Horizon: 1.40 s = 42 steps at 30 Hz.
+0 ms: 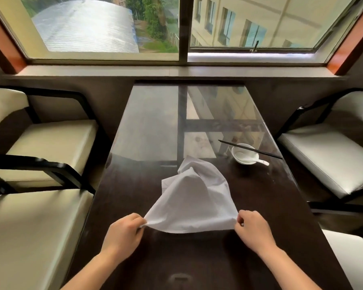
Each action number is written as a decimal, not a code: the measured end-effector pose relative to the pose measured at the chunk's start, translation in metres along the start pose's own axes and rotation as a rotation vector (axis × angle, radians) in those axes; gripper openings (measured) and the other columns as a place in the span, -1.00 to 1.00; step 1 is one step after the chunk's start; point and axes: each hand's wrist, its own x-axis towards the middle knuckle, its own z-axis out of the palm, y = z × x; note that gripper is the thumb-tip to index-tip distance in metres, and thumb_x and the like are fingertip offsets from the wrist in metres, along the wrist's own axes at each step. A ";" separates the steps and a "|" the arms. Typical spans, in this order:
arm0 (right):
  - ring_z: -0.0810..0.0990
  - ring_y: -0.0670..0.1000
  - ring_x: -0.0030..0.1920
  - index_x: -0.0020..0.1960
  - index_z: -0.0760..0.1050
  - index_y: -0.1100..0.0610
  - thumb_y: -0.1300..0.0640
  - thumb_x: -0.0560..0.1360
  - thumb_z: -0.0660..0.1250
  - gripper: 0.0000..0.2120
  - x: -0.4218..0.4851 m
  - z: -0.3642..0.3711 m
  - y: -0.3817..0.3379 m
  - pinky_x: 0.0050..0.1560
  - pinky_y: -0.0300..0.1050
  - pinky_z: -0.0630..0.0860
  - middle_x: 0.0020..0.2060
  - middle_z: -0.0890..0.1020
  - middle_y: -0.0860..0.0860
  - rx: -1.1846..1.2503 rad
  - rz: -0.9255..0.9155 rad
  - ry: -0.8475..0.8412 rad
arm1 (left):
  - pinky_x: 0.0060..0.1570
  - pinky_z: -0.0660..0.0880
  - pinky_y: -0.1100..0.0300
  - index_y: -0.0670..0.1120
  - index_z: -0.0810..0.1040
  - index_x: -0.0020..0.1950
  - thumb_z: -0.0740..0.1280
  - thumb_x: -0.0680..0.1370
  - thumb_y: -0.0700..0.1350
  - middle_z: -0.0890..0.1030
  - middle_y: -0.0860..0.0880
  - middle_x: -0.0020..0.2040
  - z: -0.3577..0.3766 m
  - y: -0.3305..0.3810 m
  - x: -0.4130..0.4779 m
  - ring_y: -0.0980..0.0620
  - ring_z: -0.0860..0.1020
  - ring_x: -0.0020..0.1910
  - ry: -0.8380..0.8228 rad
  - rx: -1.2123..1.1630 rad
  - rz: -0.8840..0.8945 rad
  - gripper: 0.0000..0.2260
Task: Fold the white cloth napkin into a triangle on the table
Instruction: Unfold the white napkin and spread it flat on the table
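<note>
The white cloth napkin [192,197] lies rumpled on the dark glossy table [134,185], its near edge stretched and lifted slightly. My left hand [125,231] pinches the near left corner. My right hand [253,230] pinches the near right corner. The far part of the napkin is bunched and creased, resting on the table toward the window.
A white bowl [244,154] with a white spoon [262,162] and black chopsticks [249,149] across it stands at the right of the table. Cream padded chairs [40,227] flank both sides, another chair [327,155] at right. A window sill [176,71] lies beyond the table's far end.
</note>
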 end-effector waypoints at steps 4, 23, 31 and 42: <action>0.47 -0.10 -0.22 -0.30 0.42 -0.01 0.12 0.48 0.33 -0.80 -0.017 0.003 0.008 -0.29 -0.22 0.46 -0.28 0.52 -0.08 -0.085 0.034 -0.117 | -0.35 0.51 0.27 0.05 0.68 -0.15 0.57 0.34 -0.21 0.62 0.15 -0.20 0.012 -0.004 -0.030 0.11 0.60 -0.30 -0.092 0.042 0.050 -0.80; 0.58 0.00 -0.18 -0.19 0.52 -0.04 -0.04 0.42 0.33 -0.92 0.124 -0.036 -0.060 -0.32 -0.12 0.42 -0.21 0.63 -0.09 -0.074 -0.065 -0.100 | -0.09 0.49 0.13 0.00 0.63 0.13 0.33 0.56 -0.05 0.68 0.04 -0.06 0.035 0.010 0.063 0.02 0.61 -0.05 -0.048 -0.302 -0.548 -0.82; 0.46 0.16 0.35 0.44 0.40 0.01 -0.15 0.56 0.30 -0.50 0.163 0.006 -0.092 0.19 0.09 0.50 0.34 0.52 0.06 -0.005 -0.105 -0.180 | 0.09 0.49 0.10 -0.03 0.58 0.29 0.29 0.58 -0.03 0.67 -0.03 0.13 0.052 0.010 0.120 -0.06 0.58 0.14 -0.143 -0.247 -0.627 -0.70; 0.64 0.09 -0.02 -0.11 0.61 -0.01 -0.10 0.46 0.42 -0.84 0.176 0.013 -0.099 -0.05 -0.05 0.54 -0.11 0.69 -0.03 0.182 -0.056 -0.148 | -0.17 0.58 0.18 0.05 0.72 -0.26 0.41 0.43 -0.14 0.67 0.18 -0.25 0.041 0.020 0.138 0.14 0.62 -0.19 -0.055 -0.294 -0.571 -0.87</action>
